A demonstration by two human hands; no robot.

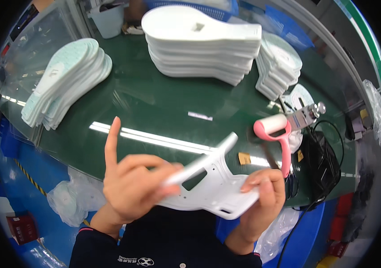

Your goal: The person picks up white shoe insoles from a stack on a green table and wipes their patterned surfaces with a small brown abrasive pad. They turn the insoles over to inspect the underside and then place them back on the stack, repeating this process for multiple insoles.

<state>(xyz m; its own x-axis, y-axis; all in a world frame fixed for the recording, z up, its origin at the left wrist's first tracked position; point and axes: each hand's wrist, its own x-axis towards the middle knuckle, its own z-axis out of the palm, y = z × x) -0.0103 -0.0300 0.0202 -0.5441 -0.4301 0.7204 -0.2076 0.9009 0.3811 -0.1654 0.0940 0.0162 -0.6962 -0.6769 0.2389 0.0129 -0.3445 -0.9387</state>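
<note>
A white moulded plastic panel (212,196), with a rectangular opening and a small slot, is held tilted over the near edge of the table. My left hand (132,183) grips its left part between thumb and bent fingers, while the index finger points upward; motion blurs these fingers. On the other end, beside the slot, my right hand (266,194) is closed with its thumb on the panel's face. Just beyond the right hand lies a pink-handled lint roller (285,145) with a white roll.
Stacks of similar panels stand on the dark green table (154,102): a tall white stack (199,56), a left stack (67,82) and a right stack (279,67). A metal dispenser (304,117), black bag (322,163) and scissors (292,185) lie at right. Behind is a blue basket (219,11).
</note>
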